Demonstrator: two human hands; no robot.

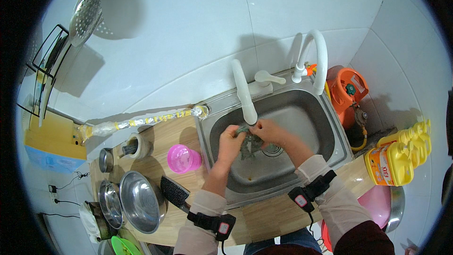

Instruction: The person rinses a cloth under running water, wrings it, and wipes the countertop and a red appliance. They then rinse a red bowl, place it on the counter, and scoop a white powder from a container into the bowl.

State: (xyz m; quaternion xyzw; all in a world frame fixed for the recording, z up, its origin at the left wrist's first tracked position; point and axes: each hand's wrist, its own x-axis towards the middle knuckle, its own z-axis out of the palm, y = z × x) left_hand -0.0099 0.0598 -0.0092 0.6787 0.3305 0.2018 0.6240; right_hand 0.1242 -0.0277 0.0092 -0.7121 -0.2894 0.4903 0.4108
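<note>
Both hands are over the stainless steel sink (290,170), just below the tip of a white faucet spout (244,95). A limp, wet-looking grey-green piece (250,145), perhaps thin cloth or mesh, hangs between them above the basin floor. My left hand (230,141) pinches its upper left edge between thumb and fingers. On the other side my right hand (269,132) grips its upper right, fingers curled close under the spout. The round drain (272,149) shows partly behind the right hand. What exactly the piece is, I cannot tell.
Left of the sink stand a pink cup (184,158), a stone mortar (139,147), a steel bowl (139,202) and a cleaver (175,191). A curved white tap (320,60) rises behind. At right are an orange gas cylinder (348,92) and yellow jugs (391,163).
</note>
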